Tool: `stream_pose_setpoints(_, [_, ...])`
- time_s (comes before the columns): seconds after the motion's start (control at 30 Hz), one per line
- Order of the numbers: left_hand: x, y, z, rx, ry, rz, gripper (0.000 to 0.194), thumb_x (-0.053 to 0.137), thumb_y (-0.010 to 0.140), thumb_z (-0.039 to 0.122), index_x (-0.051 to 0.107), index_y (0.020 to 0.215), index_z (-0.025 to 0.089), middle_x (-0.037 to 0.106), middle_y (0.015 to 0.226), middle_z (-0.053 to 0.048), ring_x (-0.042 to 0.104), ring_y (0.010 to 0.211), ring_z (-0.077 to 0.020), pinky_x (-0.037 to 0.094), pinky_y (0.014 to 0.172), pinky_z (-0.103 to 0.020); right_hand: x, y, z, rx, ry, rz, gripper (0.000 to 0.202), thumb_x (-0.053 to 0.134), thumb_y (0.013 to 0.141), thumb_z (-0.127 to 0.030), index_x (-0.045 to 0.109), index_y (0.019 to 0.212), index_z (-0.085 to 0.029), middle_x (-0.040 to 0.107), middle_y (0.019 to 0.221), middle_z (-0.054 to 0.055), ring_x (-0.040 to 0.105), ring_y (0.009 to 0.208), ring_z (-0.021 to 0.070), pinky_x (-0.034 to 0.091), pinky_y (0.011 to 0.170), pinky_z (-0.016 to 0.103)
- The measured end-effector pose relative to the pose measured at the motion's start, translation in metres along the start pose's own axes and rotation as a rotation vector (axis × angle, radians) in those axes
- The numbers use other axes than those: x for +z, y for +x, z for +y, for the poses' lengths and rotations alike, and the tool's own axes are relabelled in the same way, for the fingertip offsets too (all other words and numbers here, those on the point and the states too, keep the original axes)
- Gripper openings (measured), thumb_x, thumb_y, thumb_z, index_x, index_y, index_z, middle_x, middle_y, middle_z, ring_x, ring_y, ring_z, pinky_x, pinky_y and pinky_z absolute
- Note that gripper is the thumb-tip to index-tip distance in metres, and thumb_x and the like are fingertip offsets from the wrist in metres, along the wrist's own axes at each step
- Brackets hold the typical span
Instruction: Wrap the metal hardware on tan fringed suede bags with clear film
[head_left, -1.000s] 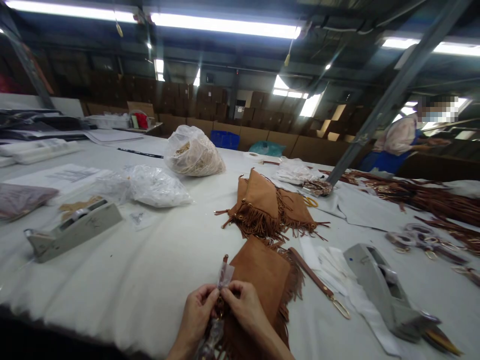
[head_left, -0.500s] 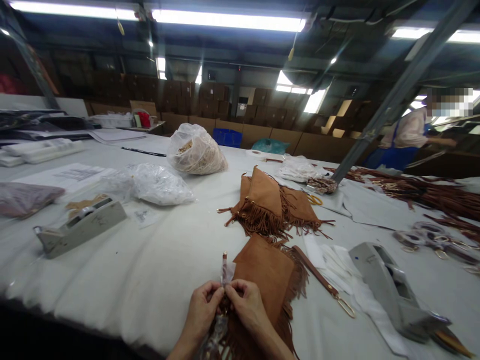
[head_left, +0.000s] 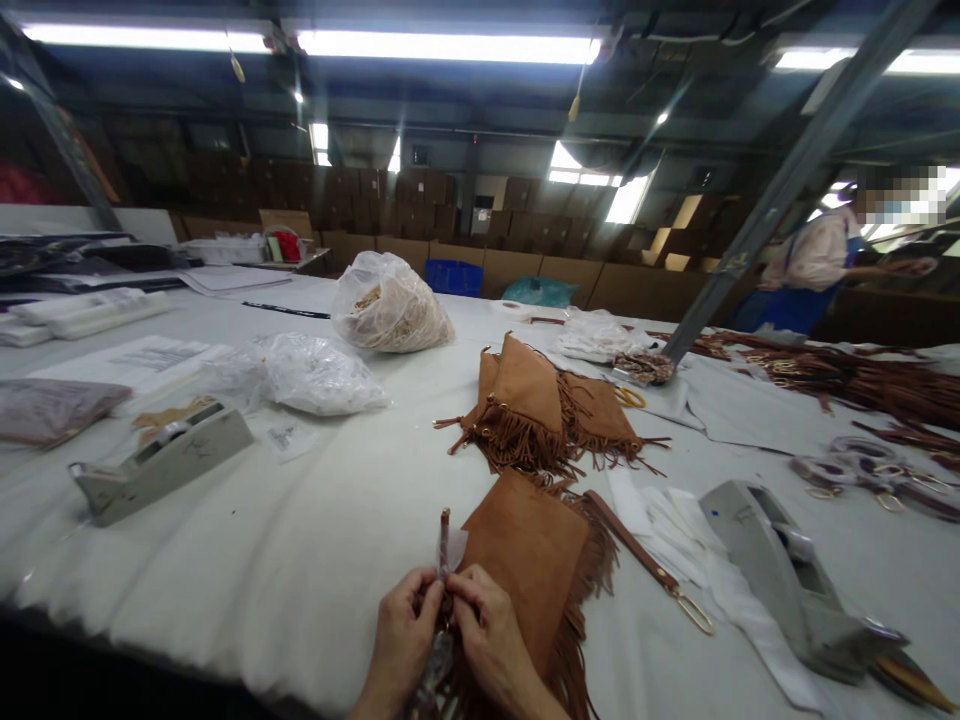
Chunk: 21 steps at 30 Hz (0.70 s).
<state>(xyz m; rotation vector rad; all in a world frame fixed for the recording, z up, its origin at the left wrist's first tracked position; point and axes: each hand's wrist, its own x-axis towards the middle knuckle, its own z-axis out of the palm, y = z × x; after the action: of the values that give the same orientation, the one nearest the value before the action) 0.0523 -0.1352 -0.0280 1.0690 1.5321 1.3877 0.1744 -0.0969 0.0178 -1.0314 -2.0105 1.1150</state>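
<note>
My left hand and my right hand meet at the front of the table, fingertips closed. Between them they pinch a narrow brown leather strap with a gold-coloured end, standing upright. A piece of translucent white wrap sits around the strap and sticks out to the right. Below my fingers hang metal hardware and clear plastic, partly hidden. Under my right hand lies a brown fringed bag. Beside it rests a brown wrist strap with a gold clasp.
More fringed bags lie ahead. Tape dispensers stand left and right. Plastic bags sit farther back, yellow-handled scissors by the fringed bags. A slanted metal post rises at right; a person stands beyond it.
My fingers have shifted slightly on the wrapped strap, and my right fingers are more curled. The view has moved a little. The person at the back right has moved an arm.
</note>
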Motion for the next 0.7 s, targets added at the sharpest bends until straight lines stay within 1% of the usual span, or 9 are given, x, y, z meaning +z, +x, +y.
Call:
stream_pose_setpoints(0.07, [0.001, -0.001, 0.001, 0.028, 0.069, 0.061, 0.034, 0.048, 0.083, 0.045, 0.063, 0.091, 0.016, 0.068, 0.085, -0.008, 0.063, 0.079, -0.0211, 0.049, 0.072, -0.029, 0.001, -0.001, -0.002, -0.02, 0.005, -0.005, 0.027, 0.041, 0.085, -0.017, 0.069, 0.084, -0.019, 0.056, 0.079, 0.004, 0.055, 0.078, 0.0171, 0.043, 0.071, 0.026])
stream_pose_setpoints(0.13, [0.003, -0.002, 0.004, 0.046, 0.095, 0.091, 0.032, 0.046, 0.084, 0.044, 0.062, 0.091, 0.017, 0.068, 0.086, -0.008, 0.062, 0.08, -0.0212, 0.049, 0.073, -0.029, 0.001, -0.004, -0.004, -0.027, 0.002, -0.014, 0.027, 0.043, 0.084, -0.018, 0.069, 0.091, -0.02, 0.057, 0.081, 0.005, 0.055, 0.079, 0.0175, 0.043, 0.073, 0.027])
stream_pose_setpoints(0.2, [0.005, -0.003, 0.006, 0.056, 0.096, 0.084, 0.031, 0.046, 0.084, 0.044, 0.061, 0.088, 0.018, 0.067, 0.085, -0.007, 0.062, 0.08, -0.0211, 0.048, 0.073, -0.029, -0.003, -0.006, -0.006, -0.021, 0.003, -0.02, 0.025, 0.046, 0.084, -0.02, 0.069, 0.094, -0.021, 0.059, 0.082, 0.005, 0.056, 0.079, 0.0178, 0.044, 0.073, 0.027])
stream_pose_setpoints(0.3, [0.007, -0.003, 0.007, 0.057, 0.079, 0.046, 0.03, 0.046, 0.084, 0.044, 0.061, 0.088, 0.018, 0.067, 0.084, -0.006, 0.061, 0.079, -0.0204, 0.047, 0.072, -0.028, -0.013, -0.009, -0.003, 0.017, 0.034, 0.0, 0.022, 0.048, 0.085, -0.026, 0.068, 0.092, -0.021, 0.062, 0.085, 0.005, 0.058, 0.081, 0.0185, 0.045, 0.075, 0.028])
stream_pose_setpoints(0.37, [0.008, -0.002, 0.005, 0.047, 0.077, 0.027, 0.032, 0.045, 0.084, 0.045, 0.061, 0.09, 0.018, 0.067, 0.082, -0.005, 0.061, 0.077, -0.0199, 0.047, 0.071, -0.027, -0.019, -0.009, 0.003, 0.106, 0.097, 0.026, 0.025, 0.048, 0.085, -0.032, 0.068, 0.093, -0.019, 0.064, 0.08, 0.006, 0.059, 0.075, 0.0185, 0.046, 0.07, 0.028])
stream_pose_setpoints(0.47, [0.007, -0.001, 0.003, 0.041, 0.087, 0.026, 0.034, 0.045, 0.085, 0.046, 0.06, 0.092, 0.017, 0.066, 0.079, -0.004, 0.06, 0.076, -0.019, 0.046, 0.071, -0.026, -0.02, -0.007, 0.013, 0.258, 0.214, 0.027, 0.033, 0.048, 0.085, -0.039, 0.066, 0.098, -0.015, 0.061, 0.065, 0.004, 0.056, 0.056, 0.0165, 0.045, 0.055, 0.027])
stream_pose_setpoints(0.6, [0.006, 0.0, 0.009, 0.037, 0.071, 0.033, 0.037, 0.046, 0.084, 0.049, 0.061, 0.089, 0.016, 0.065, 0.076, -0.003, 0.059, 0.071, -0.0175, 0.046, 0.066, -0.025, -0.016, -0.009, 0.015, 0.254, 0.243, 0.028, 0.036, 0.053, 0.081, -0.044, 0.068, 0.095, -0.015, 0.061, 0.062, 0.003, 0.056, 0.053, 0.0164, 0.045, 0.051, 0.026])
stream_pose_setpoints(0.67, [0.006, -0.002, 0.014, 0.024, 0.05, 0.027, 0.039, 0.047, 0.082, 0.052, 0.062, 0.087, 0.016, 0.066, 0.075, -0.004, 0.06, 0.071, -0.0181, 0.047, 0.065, -0.025, -0.027, -0.015, 0.013, 0.257, 0.246, 0.092, 0.04, 0.055, 0.079, -0.048, 0.068, 0.097, -0.015, 0.063, 0.061, 0.003, 0.056, 0.052, 0.0164, 0.045, 0.051, 0.027])
stream_pose_setpoints(0.7, [0.005, -0.005, 0.015, 0.014, 0.038, 0.023, 0.041, 0.048, 0.08, 0.054, 0.062, 0.088, 0.016, 0.067, 0.077, -0.004, 0.061, 0.073, -0.019, 0.048, 0.067, -0.025, -0.04, -0.018, 0.015, 0.26, 0.241, 0.152, 0.043, 0.057, 0.078, -0.051, 0.068, 0.098, -0.015, 0.063, 0.061, 0.003, 0.056, 0.052, 0.0164, 0.046, 0.052, 0.027])
